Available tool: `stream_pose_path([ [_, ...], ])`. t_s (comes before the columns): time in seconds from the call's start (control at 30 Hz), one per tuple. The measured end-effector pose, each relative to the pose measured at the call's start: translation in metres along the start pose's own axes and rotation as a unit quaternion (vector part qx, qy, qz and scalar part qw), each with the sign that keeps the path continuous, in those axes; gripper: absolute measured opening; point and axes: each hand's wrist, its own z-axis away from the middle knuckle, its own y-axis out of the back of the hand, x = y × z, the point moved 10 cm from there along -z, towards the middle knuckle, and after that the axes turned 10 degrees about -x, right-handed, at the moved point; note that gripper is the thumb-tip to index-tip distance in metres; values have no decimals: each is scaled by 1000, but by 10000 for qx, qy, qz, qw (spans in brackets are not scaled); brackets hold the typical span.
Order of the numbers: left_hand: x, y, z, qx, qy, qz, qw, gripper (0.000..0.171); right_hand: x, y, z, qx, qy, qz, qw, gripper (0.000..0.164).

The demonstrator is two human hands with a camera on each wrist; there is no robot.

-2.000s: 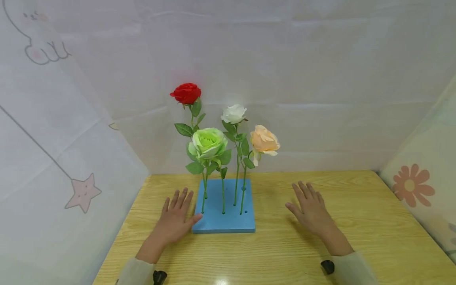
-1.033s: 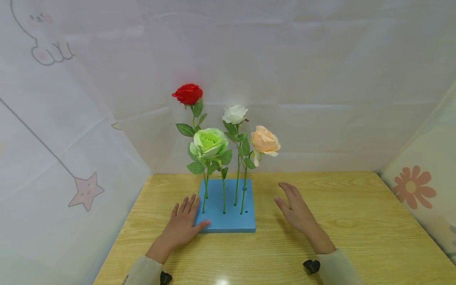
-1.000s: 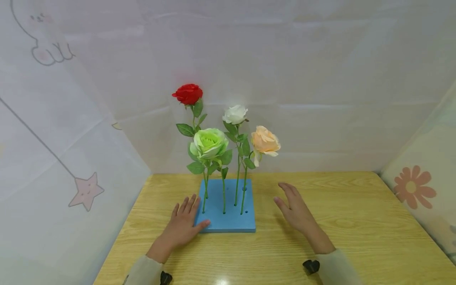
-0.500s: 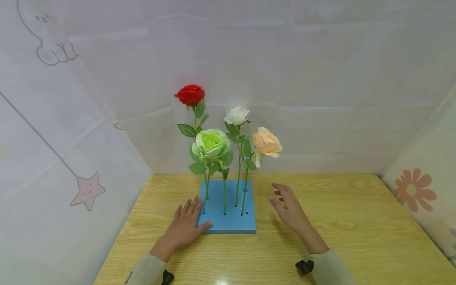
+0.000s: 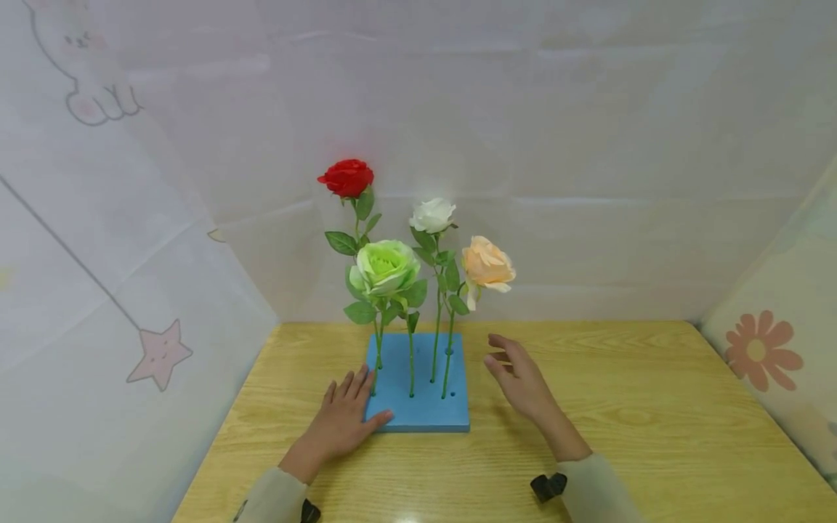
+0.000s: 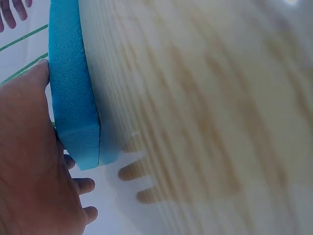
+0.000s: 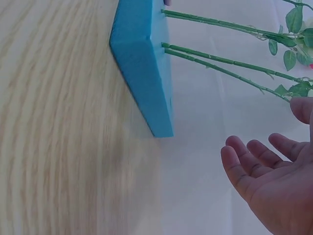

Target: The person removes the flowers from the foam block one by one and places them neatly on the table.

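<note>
Four-cornered and blue, a foam block (image 5: 425,414) with small holes lies flat on the table. Standing in it are artificial roses: a red rose (image 5: 346,178), a light green rose (image 5: 386,267), a white rose (image 5: 433,216) and a peach rose (image 5: 487,263). At the block's left edge is my left hand (image 5: 340,421), fingers spread, thumb over its front left corner; the left wrist view shows the thumb (image 6: 40,73) touching the foam. My right hand (image 5: 523,381) hovers right of the block, apart from it, fingers loosely bent and holding nothing, as the right wrist view confirms.
A wooden table (image 5: 654,421) spreads under everything. Behind it hangs a pale cloth backdrop (image 5: 588,145), with printed side panels showing a pink star (image 5: 160,354) and a flower print (image 5: 761,351). The rose heads rise well above the block.
My left hand has slid right until its thumb lies over the block's corner. The right hand has come left towards the block, its fingers bending more. The roses keep their places.
</note>
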Motion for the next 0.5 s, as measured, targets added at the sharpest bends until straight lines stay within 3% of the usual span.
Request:
stream_pose_path([
  [0.5,-6,-10,-5,-102,-17,-300,9995,94,16,-16,-13,-113,-631,-1307,9894,41],
])
